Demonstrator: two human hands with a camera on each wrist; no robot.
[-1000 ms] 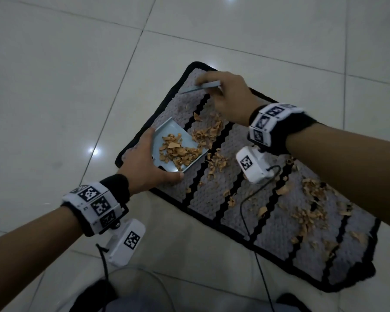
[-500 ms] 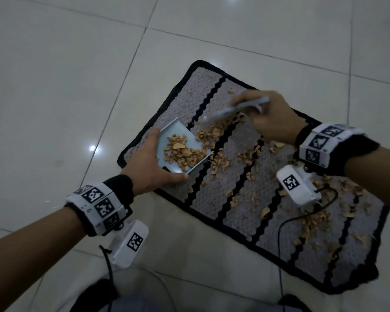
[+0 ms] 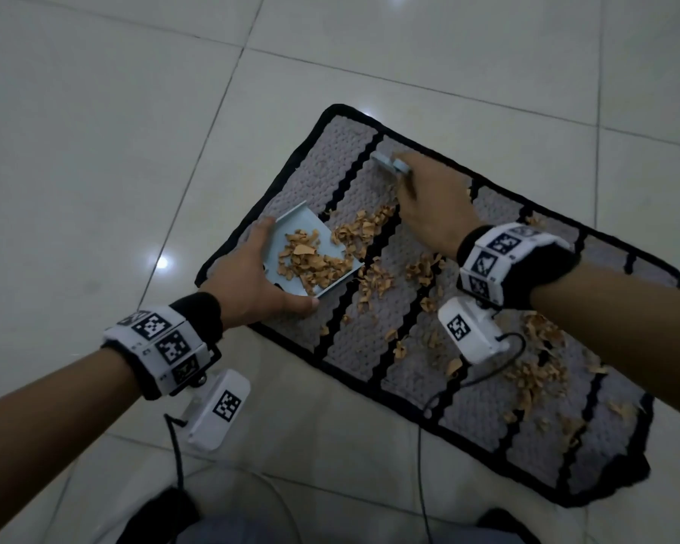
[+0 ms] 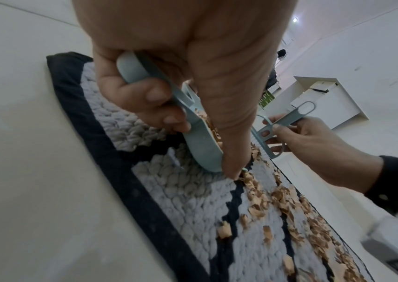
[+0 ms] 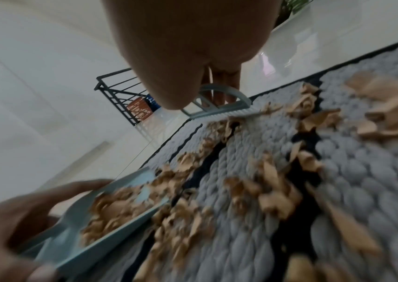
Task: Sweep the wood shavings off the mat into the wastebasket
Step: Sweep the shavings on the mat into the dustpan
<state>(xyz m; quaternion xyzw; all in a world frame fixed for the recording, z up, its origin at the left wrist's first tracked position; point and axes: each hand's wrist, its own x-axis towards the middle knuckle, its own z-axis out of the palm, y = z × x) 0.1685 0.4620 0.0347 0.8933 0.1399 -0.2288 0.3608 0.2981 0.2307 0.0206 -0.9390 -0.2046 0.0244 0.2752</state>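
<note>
**Dustpan loaded, brush at far edge of mat**

Left hand [image 3: 252, 284] grips the dustpan [image 3: 311, 245] by its handle, fingers curled round it, thumb stretched along the near rim; the handle itself is hidden under the palm in the head view, seen only from the left wrist [image 4: 142, 70]. Right hand [image 3: 432, 206] pinches the brush [image 3: 391, 164] by its flat handle; from above only a short pale end shows past the knuckles; the left wrist view shows the looped handle [image 4: 287, 118] between thumb and fingers; the right wrist view shows the toothed edge [image 5: 219, 109] down on the weave, fingers mostly hidden behind the palm.

Dustpan sits on the left part of the mat [image 3: 354, 347], lip toward the right, a heap of shavings [image 3: 311, 263] inside it; more shavings lie loose just beyond the lip and between pan and brush; a further scatter [image 3: 534, 371] lies on the mat's right half, partly covered by the right forearm and wrist camera.

Mat lies on a pale tiled floor [image 3: 114, 151]; its near right corner is dim. A faint curved rim at the bottom edge, cut off, may be the wastebasket [image 3: 252, 488]; too murky to be sure. Right wrist picture blurred low down.
</note>
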